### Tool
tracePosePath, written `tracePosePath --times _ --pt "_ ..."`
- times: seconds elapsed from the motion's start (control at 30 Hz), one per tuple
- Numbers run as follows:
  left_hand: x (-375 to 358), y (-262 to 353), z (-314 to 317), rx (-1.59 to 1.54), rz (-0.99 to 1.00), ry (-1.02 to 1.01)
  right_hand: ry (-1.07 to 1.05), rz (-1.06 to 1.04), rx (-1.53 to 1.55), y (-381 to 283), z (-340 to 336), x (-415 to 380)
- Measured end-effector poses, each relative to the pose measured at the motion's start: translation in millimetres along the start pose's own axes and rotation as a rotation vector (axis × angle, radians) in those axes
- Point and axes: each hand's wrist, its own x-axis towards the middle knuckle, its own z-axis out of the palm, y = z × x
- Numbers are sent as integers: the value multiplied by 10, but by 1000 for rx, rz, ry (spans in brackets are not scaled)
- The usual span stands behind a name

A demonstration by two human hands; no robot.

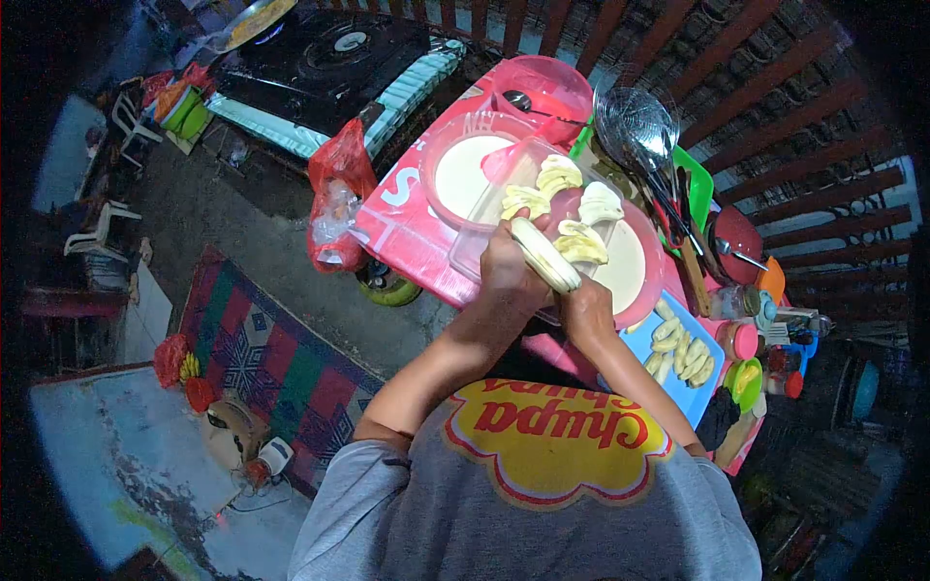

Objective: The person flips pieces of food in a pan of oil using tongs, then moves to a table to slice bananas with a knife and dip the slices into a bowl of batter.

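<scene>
A pale peeled banana (544, 256) with lengthwise lines lies between my two hands above the table. My left hand (511, 267) is closed around its upper left end, and my right hand (587, 302) grips its lower right end. Just beyond them, a clear plastic container (469, 254) holds several bananas cut into fans (581, 242). The container sits over two pink bowls of creamy white batter; the left batter (465, 176) and the right batter (624, 267) both show. To the right, several peeled bananas (680, 347) lie on a blue tray (668, 395).
A pink basin (552, 81) with a spoon stands at the table's far edge. Wire strainers (637, 124) and a green basket (694, 174) are beside it. Jars (742, 341) crowd the right side. A red plastic bag (339, 194) hangs left, near a stove (320, 68).
</scene>
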Motion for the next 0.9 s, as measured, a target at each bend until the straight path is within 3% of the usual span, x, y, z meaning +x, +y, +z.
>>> tracePosePath --times 0.6,0.9 --pt "-146 27 10 82 27 -73 12 -48 -44 22 71 46" --pt "-243 27 15 77 85 -185 -47 -55 -208 -54 -13 3"
